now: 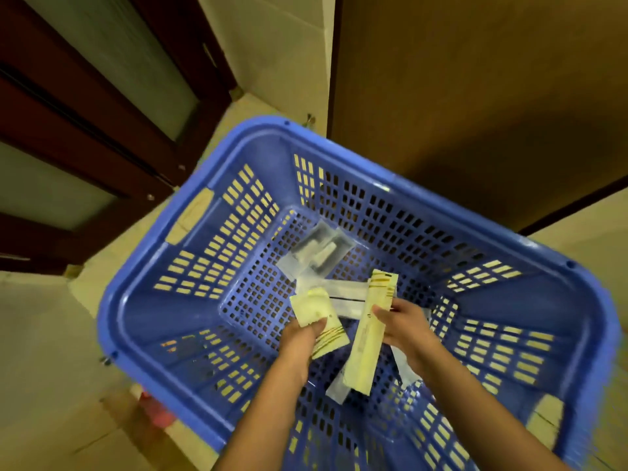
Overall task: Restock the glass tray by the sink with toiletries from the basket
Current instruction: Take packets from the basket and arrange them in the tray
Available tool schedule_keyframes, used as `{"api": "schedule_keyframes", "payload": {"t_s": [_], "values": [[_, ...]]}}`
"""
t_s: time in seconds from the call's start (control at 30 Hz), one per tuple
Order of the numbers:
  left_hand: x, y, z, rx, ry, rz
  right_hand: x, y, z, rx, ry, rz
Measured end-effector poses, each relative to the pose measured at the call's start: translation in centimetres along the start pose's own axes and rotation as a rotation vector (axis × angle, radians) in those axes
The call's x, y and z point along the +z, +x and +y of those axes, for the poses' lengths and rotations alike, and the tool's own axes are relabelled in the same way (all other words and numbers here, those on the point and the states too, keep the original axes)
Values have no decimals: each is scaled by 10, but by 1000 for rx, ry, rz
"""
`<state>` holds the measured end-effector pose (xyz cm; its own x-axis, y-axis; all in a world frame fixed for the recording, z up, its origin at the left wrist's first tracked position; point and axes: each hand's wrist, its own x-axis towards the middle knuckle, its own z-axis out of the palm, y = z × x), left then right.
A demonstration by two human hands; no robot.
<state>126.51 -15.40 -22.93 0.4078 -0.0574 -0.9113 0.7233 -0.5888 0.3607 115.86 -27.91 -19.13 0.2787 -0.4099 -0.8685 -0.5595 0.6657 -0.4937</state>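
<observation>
Head view is looking straight down into the blue basket, which is sitting on the tiled floor beside a dark door; the glass tray and the sink are not showing. The left grip is pinching what look like 2 small cream sachets between thumb and curled fingers, low over the basket's perforated bottom. The right grip is curling round the middle of a long cream packet with gold stripes at its far end, holding it tilted. More toiletries are lying loose on the bottom: a clear-wrapped kit with a white piece inside, and a long clear sleeve crossing beneath the packets. All are looking light, thin and floppy, with slick film or paper skins, so I am judging they will be bending and sliding easily. Pinching each flat across its middle, or gathering several as a stack, is seeming safest. Nothing is appearing heavy or fragile.
</observation>
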Motion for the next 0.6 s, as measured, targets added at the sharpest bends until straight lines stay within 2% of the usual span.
{"api": "schedule_keyframes", "payload": {"t_s": [0.23, 0.43, 0.6], "values": [[-42, -116, 39, 477, -59, -185, -6, -111, -36, -217, 90, 4], [-62, -207, 60, 801, 332, -413, -15, -211, -51, -375, 226, -39], [-44, -268, 69, 966, 396, -535, -37, -264, -58, -398, 443, 60]]}}
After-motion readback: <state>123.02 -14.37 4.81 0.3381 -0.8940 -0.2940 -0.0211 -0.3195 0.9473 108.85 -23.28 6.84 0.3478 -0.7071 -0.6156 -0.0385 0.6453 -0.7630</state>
